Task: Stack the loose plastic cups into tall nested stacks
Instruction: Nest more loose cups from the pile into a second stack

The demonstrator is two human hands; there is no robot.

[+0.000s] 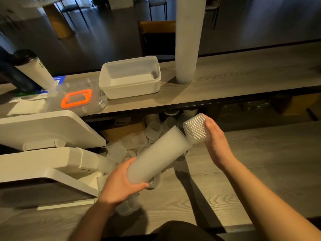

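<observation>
My left hand (121,181) grips the lower end of a long nested stack of frosted plastic cups (156,155), held tilted above the counter. My right hand (215,140) holds a short stack of cups (195,128) whose open rims touch the long stack's upper end. Several loose cups (137,138) lie on their sides in a pile behind the stacks, under the raised shelf. One more cup (126,206) lies below my left wrist. A tall finished stack (187,40) stands upright on the shelf.
On the raised shelf (243,75) sit a white plastic tub (130,78), a clear lid with an orange frame (76,99) and a black-topped tumbler (33,68). A white point-of-sale terminal (46,153) fills the left of the wooden counter (260,162).
</observation>
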